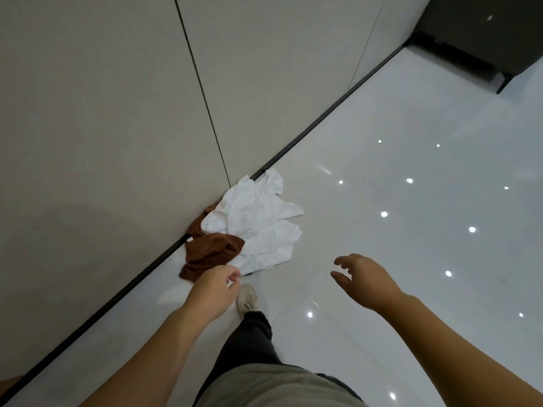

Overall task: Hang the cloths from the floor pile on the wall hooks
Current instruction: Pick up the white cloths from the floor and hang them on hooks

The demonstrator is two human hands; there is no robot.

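Pickup step: left hand, fingers curled, empty, just above brown cloth; right hand open beside pile. Next: pinch cloth, lift.

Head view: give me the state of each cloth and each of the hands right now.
White cloths: crumpled in a pile on the floor against the wall, not hung.
Brown cloth: crumpled, partly under the white cloths, on the floor.
Left hand: above the brown cloth's edge, fingers curled, holding nothing visible.
Right hand: open, empty, in the air.
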